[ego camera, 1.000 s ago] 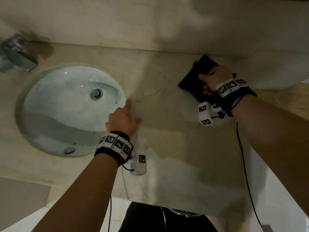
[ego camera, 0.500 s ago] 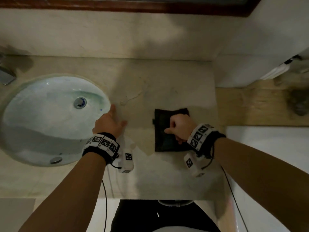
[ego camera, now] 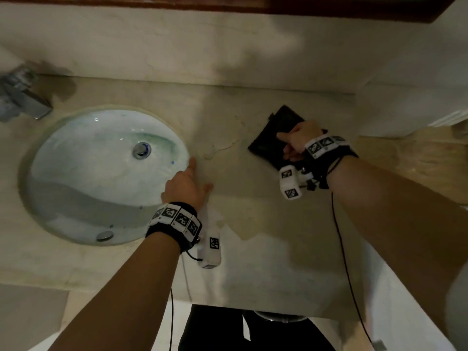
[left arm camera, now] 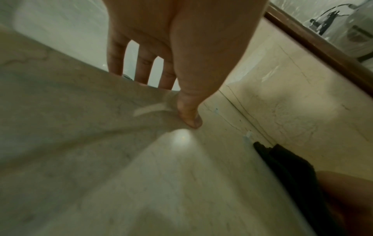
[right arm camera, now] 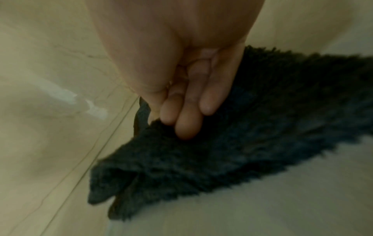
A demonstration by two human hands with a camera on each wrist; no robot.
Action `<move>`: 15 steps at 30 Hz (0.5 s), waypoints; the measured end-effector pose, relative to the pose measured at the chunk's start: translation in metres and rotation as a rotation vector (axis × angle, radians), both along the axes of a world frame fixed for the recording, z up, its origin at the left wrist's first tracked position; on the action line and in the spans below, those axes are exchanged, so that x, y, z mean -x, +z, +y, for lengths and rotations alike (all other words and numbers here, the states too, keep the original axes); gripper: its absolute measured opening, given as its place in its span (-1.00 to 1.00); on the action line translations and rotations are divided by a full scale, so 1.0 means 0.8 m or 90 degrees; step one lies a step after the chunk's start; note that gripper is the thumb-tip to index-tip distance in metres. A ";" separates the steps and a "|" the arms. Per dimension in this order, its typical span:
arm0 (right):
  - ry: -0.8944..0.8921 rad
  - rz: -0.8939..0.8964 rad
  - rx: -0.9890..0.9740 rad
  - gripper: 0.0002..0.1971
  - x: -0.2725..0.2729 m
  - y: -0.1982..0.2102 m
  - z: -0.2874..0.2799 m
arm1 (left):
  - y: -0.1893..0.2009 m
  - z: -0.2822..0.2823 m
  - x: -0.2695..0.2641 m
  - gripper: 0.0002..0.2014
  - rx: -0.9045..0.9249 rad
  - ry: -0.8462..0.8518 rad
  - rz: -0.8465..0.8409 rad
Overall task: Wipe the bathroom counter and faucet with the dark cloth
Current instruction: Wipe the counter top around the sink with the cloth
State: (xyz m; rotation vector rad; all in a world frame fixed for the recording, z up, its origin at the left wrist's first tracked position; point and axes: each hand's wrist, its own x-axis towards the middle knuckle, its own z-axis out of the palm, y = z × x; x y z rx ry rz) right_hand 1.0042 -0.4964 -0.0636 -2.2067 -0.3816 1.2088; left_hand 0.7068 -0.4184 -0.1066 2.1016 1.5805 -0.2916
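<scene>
Dim bathroom, pale stone counter (ego camera: pixel 266 249) with a round sink (ego camera: pixel 101 173) at left and the faucet (ego camera: pixel 22 100) blurred at the far left edge. Dark cloth (ego camera: pixel 273 138) flat on the counter near the back wall, right of the sink, pressed under the right hand (ego camera: pixel 298 140), fingers (right arm camera: pixel 189 127) together and bent down onto the pile. Left hand (ego camera: pixel 184 186) spread flat at the sink rim. Could bunch or slip out, being folded loosely and only pressed. Compared with half a second ago, cloth farther back and turned at an angle
</scene>
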 end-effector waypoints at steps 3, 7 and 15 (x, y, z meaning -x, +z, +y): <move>-0.047 -0.021 -0.027 -0.79 -0.019 -0.005 0.016 | -0.001 0.001 -0.001 -0.14 0.003 -0.004 0.008; 0.020 -0.078 -0.023 -0.76 -0.008 -0.005 0.007 | -0.008 0.003 0.002 -0.12 0.010 -0.002 -0.009; 0.352 -0.148 0.045 -0.69 0.072 0.021 -0.062 | -0.007 0.007 -0.003 -0.10 0.016 -0.018 0.015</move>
